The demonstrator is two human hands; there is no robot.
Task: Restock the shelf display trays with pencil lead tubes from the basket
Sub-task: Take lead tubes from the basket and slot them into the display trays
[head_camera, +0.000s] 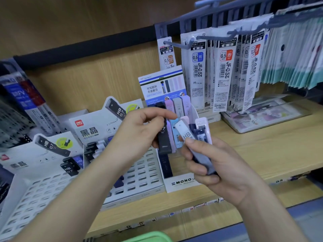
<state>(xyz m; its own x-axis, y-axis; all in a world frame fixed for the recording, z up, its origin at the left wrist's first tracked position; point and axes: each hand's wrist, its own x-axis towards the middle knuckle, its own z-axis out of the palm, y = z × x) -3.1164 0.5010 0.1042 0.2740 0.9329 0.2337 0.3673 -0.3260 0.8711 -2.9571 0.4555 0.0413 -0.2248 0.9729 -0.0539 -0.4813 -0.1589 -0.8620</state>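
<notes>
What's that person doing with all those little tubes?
A person is restocking pencil lead at a shop shelf. The left hand pinches a black tube in front of the MONO tray, while the right hand grips a small bunch of tubes. The white slotted tray beside it has many empty slots.

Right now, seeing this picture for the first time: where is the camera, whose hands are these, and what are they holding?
No machine here: a person wears one camera on the head, looking down at their own hands. The left hand pinches a black lead tube; the right hand grips several more tubes. Before them, on a wooden shelf, stand white slotted trays and a MONO display tray. Refill packs hang above.
</notes>
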